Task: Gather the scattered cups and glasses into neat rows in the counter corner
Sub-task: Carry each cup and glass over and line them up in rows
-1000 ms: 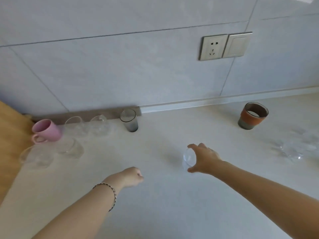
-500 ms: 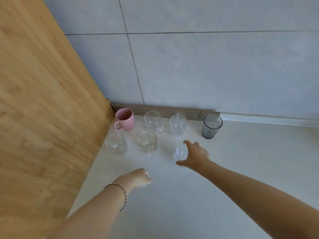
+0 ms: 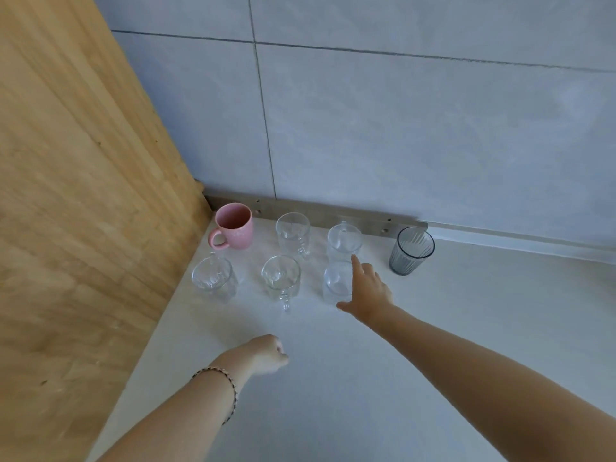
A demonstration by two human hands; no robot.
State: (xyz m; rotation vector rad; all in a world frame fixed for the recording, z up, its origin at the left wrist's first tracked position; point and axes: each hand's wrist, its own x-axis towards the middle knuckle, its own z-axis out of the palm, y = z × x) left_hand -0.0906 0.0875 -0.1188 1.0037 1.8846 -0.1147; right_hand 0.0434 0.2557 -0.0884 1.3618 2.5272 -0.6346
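Glass (image 3: 336,283): clear, round, upright, mouth up, front-right of mug (image 3: 233,226). R hand (image 3: 368,290) thumb + index straight, spread against its side. L hand (image 3: 266,355) fingers curled, empty.

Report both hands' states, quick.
Left hand: closed, fingers curled, holding nothing.
Right hand: against the small clear round glass; gripping or just touching cannot be told.

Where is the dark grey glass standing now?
In the head view the dark grey glass stands upright at the right end of the back row, near the wall's metal strip, right of a clear glass.
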